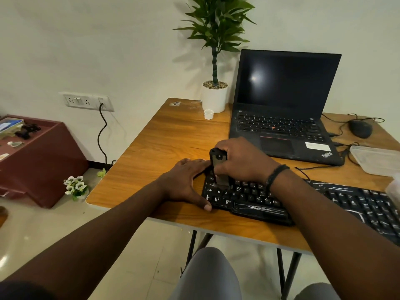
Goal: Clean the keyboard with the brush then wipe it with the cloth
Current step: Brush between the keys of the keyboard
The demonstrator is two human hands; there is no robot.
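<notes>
A black keyboard (320, 202) lies along the near edge of the wooden table (168, 135), with white streaks and specks across its keys. My right hand (242, 161) grips a small black brush (218, 167) upright, its bristle end down on the keys at the keyboard's left end. My left hand (186, 182) rests flat against the keyboard's left edge, fingers straight at the far corner and thumb at the near corner. I see no cloth.
An open black laptop (283, 109) stands behind the keyboard. A black mouse (360, 128) with cables lies at the far right, next to a clear plastic container (376, 159). A potted plant (215, 92) and a small white cap (208, 114) sit at the table's back.
</notes>
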